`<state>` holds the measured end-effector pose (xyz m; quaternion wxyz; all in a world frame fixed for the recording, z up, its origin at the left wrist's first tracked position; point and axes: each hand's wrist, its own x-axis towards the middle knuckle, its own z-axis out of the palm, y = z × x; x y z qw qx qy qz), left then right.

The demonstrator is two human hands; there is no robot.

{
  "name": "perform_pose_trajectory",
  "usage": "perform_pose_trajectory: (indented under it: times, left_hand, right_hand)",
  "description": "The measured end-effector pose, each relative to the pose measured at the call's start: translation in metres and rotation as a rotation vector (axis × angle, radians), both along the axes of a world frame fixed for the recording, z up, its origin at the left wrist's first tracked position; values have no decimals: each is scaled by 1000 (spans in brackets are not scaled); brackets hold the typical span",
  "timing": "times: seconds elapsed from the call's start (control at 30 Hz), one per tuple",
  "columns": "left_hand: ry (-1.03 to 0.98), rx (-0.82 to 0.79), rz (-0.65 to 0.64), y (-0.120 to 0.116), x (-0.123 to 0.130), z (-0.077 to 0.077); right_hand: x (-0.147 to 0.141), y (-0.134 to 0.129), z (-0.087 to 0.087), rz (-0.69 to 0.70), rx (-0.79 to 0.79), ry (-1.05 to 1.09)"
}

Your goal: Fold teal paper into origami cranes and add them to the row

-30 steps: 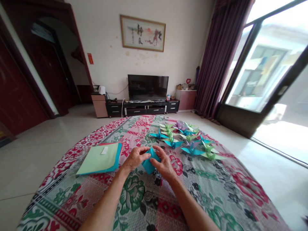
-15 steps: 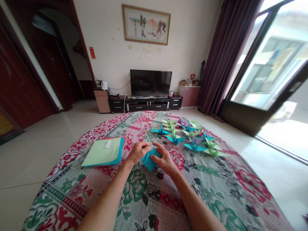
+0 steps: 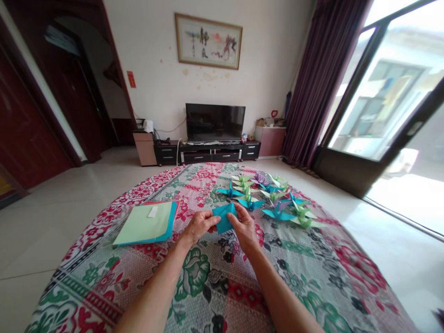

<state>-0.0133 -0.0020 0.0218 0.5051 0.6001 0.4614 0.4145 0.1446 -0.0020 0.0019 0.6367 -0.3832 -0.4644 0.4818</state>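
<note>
A small folded piece of blue paper [image 3: 224,223] is held up between my two hands, over the middle of the patterned tablecloth. My left hand [image 3: 201,225] pinches its left edge, thumb on top. On its right side, my right hand [image 3: 243,225] grips it with the thumb on the near face and fingers behind. To the left lies a stack of square sheets [image 3: 144,224], light green on top with blue and red below, bearing a small white slip [image 3: 152,212]. Several folded paper cranes [image 3: 250,202] in blue, green and purple stand beyond my right hand.
The round table is covered by a floral cloth [image 3: 194,273]. Past its far edge stand a low black cabinet [image 3: 197,157] and a television [image 3: 215,122]. A purple curtain [image 3: 307,92] and glass door are at the right, dark red doors at the left.
The blue paper has been turned and lifted slightly up and to the right. Both hands have shifted to its sides, with more of its face showing. The view has moved a little.
</note>
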Motion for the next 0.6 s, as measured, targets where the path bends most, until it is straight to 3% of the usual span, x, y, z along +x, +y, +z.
perform_pose_trajectory:
  times: [0.27, 0.43, 0.6]
  left_hand:
    - [36, 33, 27, 1, 1, -5]
    - [11, 16, 98, 0, 4, -1]
    - [22, 23, 149, 2, 4, 0]
  right_hand:
    - [5, -2, -2, 103, -81, -38]
    - [7, 2, -7, -25, -86, -34]
    - [6, 4, -8, -14, -76, -91]
